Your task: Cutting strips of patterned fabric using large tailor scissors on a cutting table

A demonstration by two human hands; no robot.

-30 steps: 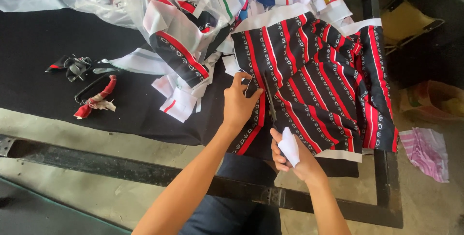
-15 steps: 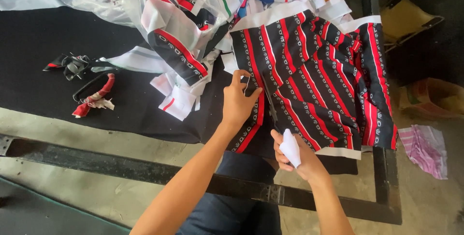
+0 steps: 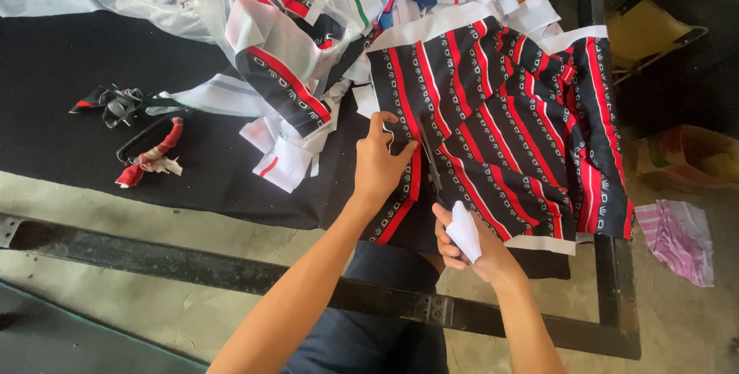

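Head view looks down on the striped fabric (image 3: 508, 128), a black piece with red and white stripes, spread over the right part of the black table (image 3: 61, 58) with its near hem hanging over the table edge; the scissors (image 3: 433, 170) lie on it with dark blades pointing away from the person, their handle wrapped in white cloth; the right hand (image 3: 469, 247) has its fingers curled tight around that wrapped handle, just off the near edge; whether the blades are apart or together cannot be told, they are thin and dark against the cloth; the left hand (image 3: 381, 162) rests on the fabric just left of the blades, fingers bent and pinching the cloth's left edge to keep it taut; the step in hand looks like a cut running along a stripe, begun at the near hem and only a short way in; the next move likely calls for the left hand to hold the cloth flat and close to the blades while the scissors advance straight up the stripe; beyond lies a heap of white and striped offcuts (image 3: 292, 74) under clear plastic; to the far left a second pair of black-handled scissors (image 3: 115, 103) and a red scrap bundle (image 3: 150, 158) sit well apart.
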